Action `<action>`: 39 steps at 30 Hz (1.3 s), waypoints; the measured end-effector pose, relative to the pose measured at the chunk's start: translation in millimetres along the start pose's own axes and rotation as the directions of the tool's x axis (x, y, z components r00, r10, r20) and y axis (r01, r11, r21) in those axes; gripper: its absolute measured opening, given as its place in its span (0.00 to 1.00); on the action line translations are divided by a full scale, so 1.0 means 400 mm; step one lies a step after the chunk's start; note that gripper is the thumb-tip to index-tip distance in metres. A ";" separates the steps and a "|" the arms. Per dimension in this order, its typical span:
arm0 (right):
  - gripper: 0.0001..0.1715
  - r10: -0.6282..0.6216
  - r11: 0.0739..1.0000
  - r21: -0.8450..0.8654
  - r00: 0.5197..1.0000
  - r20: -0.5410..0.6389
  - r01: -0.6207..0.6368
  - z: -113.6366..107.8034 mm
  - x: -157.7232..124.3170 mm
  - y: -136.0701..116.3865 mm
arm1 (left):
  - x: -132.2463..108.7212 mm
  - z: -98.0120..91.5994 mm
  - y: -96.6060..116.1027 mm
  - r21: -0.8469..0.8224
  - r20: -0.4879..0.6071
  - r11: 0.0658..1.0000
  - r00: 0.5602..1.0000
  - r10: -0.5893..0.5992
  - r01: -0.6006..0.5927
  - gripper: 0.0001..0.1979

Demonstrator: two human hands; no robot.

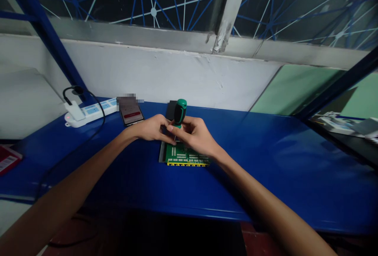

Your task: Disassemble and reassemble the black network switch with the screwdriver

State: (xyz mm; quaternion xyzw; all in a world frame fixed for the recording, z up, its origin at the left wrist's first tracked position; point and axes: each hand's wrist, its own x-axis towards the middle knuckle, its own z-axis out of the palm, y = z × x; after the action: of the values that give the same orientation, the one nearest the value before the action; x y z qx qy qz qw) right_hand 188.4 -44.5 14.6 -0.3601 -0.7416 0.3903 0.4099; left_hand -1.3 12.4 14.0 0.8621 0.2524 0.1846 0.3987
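A green circuit board [185, 157] with a yellow front edge lies on the blue table [265, 157]. A screwdriver with a green and black handle [179, 111] stands upright over the board's far side. My right hand [197, 135] is closed around the screwdriver just below the handle. My left hand [152, 128] meets it from the left, fingers pinched at the screwdriver's shaft. The tip is hidden behind my fingers.
A phone [130, 111] lies behind my left hand. A white power strip [90, 112] with a plugged charger and black cable sits at the back left. A dark flat object [170, 109] lies behind the screwdriver. A red item [7, 158] is at the far left.
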 end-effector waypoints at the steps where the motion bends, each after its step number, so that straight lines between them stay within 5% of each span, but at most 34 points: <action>1: 0.16 -0.002 1.000 -0.002 1.000 0.002 0.002 0.000 0.000 -0.001 | -0.001 -0.001 0.001 0.007 0.011 1.000 1.000 0.019 -0.019 0.08; 7: 0.17 0.013 1.000 -0.025 1.000 -0.015 -0.014 -0.005 0.000 -0.010 | -0.002 -0.001 0.002 0.044 -0.075 0.999 0.997 -0.023 0.026 0.09; 12: 0.21 0.035 0.997 -0.072 0.999 0.033 -0.032 -0.004 -0.003 -0.013 | -0.004 0.003 0.011 0.046 0.019 0.999 1.000 0.018 -0.018 0.07; 25: 0.28 -0.035 0.987 -0.160 0.996 -0.079 0.021 -0.035 0.001 -0.033 | -0.002 0.003 0.038 0.107 0.118 0.988 0.988 0.094 -0.107 0.08; 39: 0.28 -0.023 0.982 -0.191 0.998 -0.061 0.011 -0.024 0.001 -0.022 | 0.000 0.015 0.011 0.040 0.090 0.998 0.994 0.054 -0.058 0.07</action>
State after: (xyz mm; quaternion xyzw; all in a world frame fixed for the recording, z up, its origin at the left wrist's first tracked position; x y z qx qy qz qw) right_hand 194.8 -45.3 25.6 -0.4032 -0.7655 0.3024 0.3999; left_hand 2.9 6.4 13.8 0.8845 0.2140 0.1516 0.3859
